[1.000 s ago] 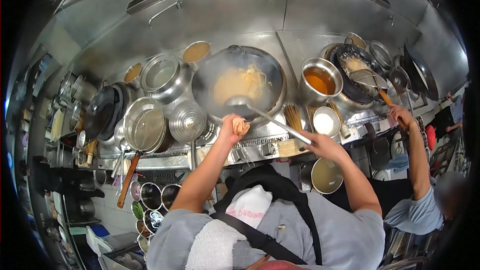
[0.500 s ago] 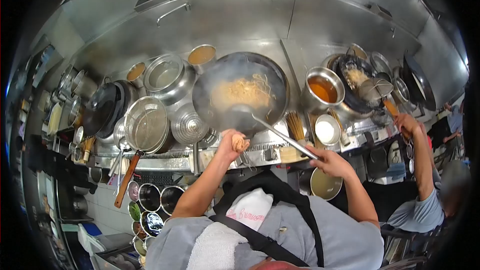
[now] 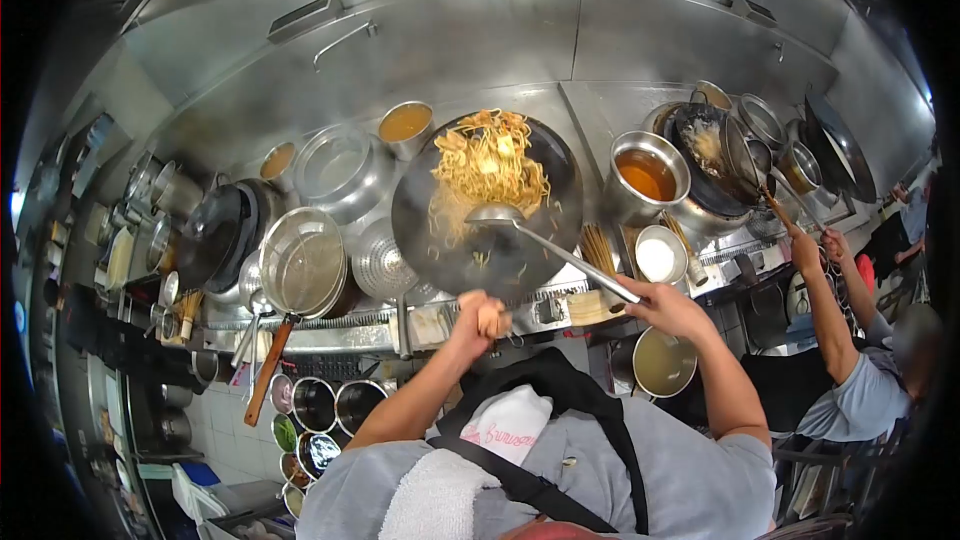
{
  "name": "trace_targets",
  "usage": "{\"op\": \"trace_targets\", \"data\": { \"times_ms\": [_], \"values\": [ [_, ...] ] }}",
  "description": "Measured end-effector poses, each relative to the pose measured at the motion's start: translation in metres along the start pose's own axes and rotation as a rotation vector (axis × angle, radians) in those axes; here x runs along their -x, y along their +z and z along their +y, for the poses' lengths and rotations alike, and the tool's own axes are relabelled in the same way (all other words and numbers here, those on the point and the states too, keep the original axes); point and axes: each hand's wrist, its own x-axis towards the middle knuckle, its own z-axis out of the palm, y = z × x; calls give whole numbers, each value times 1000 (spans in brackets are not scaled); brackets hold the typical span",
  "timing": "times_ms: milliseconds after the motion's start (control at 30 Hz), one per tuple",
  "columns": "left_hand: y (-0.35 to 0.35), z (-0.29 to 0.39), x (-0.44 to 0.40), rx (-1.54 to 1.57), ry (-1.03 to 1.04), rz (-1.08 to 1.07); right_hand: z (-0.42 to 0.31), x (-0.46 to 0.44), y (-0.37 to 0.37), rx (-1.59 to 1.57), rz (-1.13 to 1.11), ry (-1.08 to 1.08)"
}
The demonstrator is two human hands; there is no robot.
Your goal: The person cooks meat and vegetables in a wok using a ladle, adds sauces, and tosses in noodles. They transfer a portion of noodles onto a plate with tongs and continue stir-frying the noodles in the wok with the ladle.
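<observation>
A dark wok point(image 3: 420, 202) stands in front of me, tossing noodles point(image 3: 490, 162) up against its far side. My left hand point(image 3: 476, 324) is closed on a folded tan cloth point(image 3: 493, 319) at the wok's near edge. The wok's handle is hidden by the fist, and blur softens this spot. My right hand point(image 3: 668, 308) is wrapped around the long metal handle of a ladle point(image 3: 497, 214). The ladle's bowl is over the wok, just below the noodles. Steam hangs over the left part of the wok.
Left of the wok are a perforated skimmer point(image 3: 383, 262), a wire strainer point(image 3: 302, 260) and a lidded pot point(image 3: 335, 168). To the right stand a pot of amber liquid point(image 3: 645, 176), a bamboo brush point(image 3: 600, 248) and a white-filled container point(image 3: 660, 256). A co-worker's hands point(image 3: 806, 248) work at another wok.
The noodles have moved up and toward the wok's far side, spreading out. Steam has thinned. The left hand has shifted slightly nearer to me. At right, the co-worker's strainer has moved aside.
</observation>
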Motion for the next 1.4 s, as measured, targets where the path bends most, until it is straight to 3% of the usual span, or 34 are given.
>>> {"op": "trace_targets", "data": {
  "times_ms": [33,100,200,233,300,333,367,400,433,467,500,533,600,700,733,800,867,933,967,1000,1033,1067,1100,1133,1167,1200,1267,1333,1400],
  "values": [
    [25,11,-8,23,78,122,11,0,1,-13,5,-21],
    [21,35,-58,8,28,132,15,-8,1,75,-12,6],
    [43,38,-61,-57,37,86,-6,-33,5,201,2,77],
    [25,13,-57,32,170,63,13,-48,21,220,51,36],
    [-10,-22,-23,-9,-13,-68,27,-54,40,205,121,8],
    [-27,-32,-9,-20,-86,-98,24,-49,43,167,146,-1],
    [-28,-36,7,-69,-9,-18,14,-33,37,111,119,-4],
    [8,-34,19,-76,18,267,31,-22,41,8,99,-54],
    [6,-18,10,-19,-23,98,40,-5,41,-87,70,-55],
    [0,-7,1,48,-64,-65,76,3,61,-250,155,-191],
    [13,-2,-19,-24,122,169,36,32,35,-426,-41,149],
    [46,19,-13,-18,64,200,40,43,35,-543,-63,182],
    [37,37,-44,-40,40,148,52,51,36,-579,-54,169],
    [47,44,-74,-44,96,195,69,23,41,-534,68,49],
    [50,44,-81,-72,120,241,61,8,43,-416,213,-145],
    [41,47,-105,-24,108,226,17,-12,27,-171,235,-102],
    [35,45,-113,24,107,208,3,-40,36,-154,287,-139],
    [20,27,-97,48,61,-90,-27,-51,44,-145,254,-240],
    [13,5,-83,43,64,-30,-17,-67,64,-248,206,-344],
    [2,-21,-57,-96,38,27,-19,-76,77,-565,6,-366],
    [-7,-43,-22,-240,5,88,-27,-77,88,-903,-269,-164],
    [10,-55,29,-401,-104,217,-15,-92,111,-975,-505,-52],
    [-6,-77,58,-260,-201,186,-12,-94,133,-985,-573,-85],
    [-22,-103,85,-205,-141,219,-14,-92,147,-1020,-656,-63],
    [-39,-122,109,-261,-155,342,-12,-95,165,-994,-676,-52],
    [-55,-133,135,-224,-122,269,-9,-98,185,-967,-692,-37],
    [-47,-137,187,-78,-95,500,-16,-103,219,-960,-711,17],
    [-49,-137,222,-81,-26,585,-23,-108,266,-979,-725,66],
    [-65,-147,240,-75,22,625,-40,-106,307,-953,-621,30]
  ]
}}
